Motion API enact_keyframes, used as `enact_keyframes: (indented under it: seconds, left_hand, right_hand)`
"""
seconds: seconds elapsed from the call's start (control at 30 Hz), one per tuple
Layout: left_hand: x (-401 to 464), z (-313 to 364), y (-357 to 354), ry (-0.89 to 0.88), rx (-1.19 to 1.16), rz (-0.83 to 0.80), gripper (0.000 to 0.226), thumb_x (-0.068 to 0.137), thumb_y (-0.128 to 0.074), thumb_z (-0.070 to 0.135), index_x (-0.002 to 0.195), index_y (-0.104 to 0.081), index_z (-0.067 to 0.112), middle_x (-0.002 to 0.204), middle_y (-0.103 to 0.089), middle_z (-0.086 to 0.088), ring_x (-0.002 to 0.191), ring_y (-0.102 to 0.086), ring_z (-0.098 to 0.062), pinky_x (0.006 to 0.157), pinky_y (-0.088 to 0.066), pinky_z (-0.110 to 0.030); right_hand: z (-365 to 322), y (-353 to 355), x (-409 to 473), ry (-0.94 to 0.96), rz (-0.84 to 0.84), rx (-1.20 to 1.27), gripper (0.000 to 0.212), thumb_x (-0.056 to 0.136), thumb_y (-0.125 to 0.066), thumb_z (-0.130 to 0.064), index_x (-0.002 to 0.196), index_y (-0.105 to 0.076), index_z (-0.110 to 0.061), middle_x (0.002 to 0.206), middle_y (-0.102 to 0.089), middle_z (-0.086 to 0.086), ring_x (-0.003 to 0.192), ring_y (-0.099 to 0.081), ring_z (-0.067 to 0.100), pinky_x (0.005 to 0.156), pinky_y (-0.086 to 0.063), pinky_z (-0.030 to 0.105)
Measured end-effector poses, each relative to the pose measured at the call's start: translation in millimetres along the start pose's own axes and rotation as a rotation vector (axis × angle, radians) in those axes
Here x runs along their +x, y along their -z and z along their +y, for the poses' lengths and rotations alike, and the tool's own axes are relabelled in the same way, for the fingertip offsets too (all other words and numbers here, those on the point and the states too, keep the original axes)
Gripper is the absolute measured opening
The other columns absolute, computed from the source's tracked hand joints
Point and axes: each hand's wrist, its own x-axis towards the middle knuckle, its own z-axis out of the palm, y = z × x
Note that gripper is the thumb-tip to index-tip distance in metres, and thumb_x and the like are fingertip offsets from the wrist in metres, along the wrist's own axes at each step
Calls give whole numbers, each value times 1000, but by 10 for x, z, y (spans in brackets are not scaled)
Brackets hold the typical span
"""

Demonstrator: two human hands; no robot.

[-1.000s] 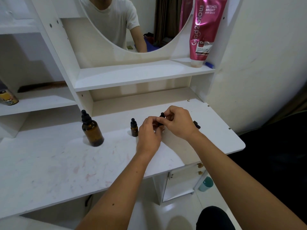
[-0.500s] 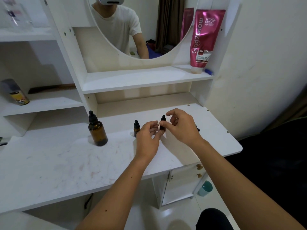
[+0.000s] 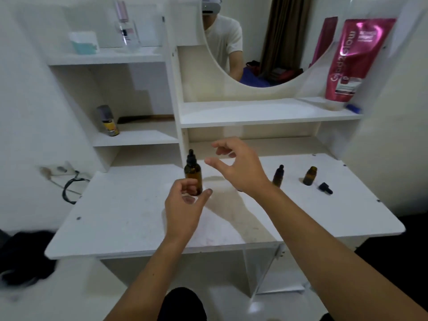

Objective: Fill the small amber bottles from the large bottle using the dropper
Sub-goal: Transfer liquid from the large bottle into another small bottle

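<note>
The large amber bottle with a black dropper cap stands upright on the white desk. My left hand hovers just in front of its base, fingers loosely curled, holding nothing. My right hand is in the air to the right of the bottle, fingers spread and curved, empty. Further right stand a small capped amber bottle and a small uncapped amber bottle. A loose black dropper cap lies beside the uncapped one.
A pink tube leans on the shelf under the round mirror. A small spray can stands on the left shelf; a perfume bottle sits on the top shelf. A wall socket with a black cable is at the left.
Both hands have let go of the small bottle and moved left to the large bottle. The small bottle now stands uncapped with its cap lying beside it. The view has swung left.
</note>
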Motion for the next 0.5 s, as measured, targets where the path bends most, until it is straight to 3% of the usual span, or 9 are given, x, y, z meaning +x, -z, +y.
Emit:
enact_keyframes:
  seconds: [0.1,0.23,0.4,0.5]
  left_hand:
    - [111,-49,109,18,40,92,57,77,-91,40,120,-56,30,114,-63,11,98,-65,-13,81,-57,-22]
    - [272,-106,117,81,13,40,74,76,-92,35,137,-51,28,137,-57,9,114,-61,-15,87,-49,-11]
    - [361,-170,86,92,21,-46,59,82,-89,31,132,-56,29,131,-66,9,118,-64,-16,108,-53,-35]
    - [352,-158,83,82,40,-62,56,84,-86,30,133,-58,24,128,-68,6,115,-64,-14,109,-52,-35]
  right_hand:
    - [-127,-224,144,-12,-79,37,41,92,-78,-39,129,-69,-23,116,-69,-9,106,-63,2,91,-45,8]
    - [-201,-376,245,-49,-100,57,27,95,-75,-33,119,-74,-22,113,-71,-9,102,-65,5,90,-50,14]
    - [-218,-429,297,-88,-47,108,11,94,-78,-21,104,-79,-17,101,-77,-4,93,-72,11,88,-57,20]
    - [-217,-461,331,-119,-40,112,6,92,-79,-20,97,-80,-17,96,-77,-4,91,-72,12,86,-58,22]
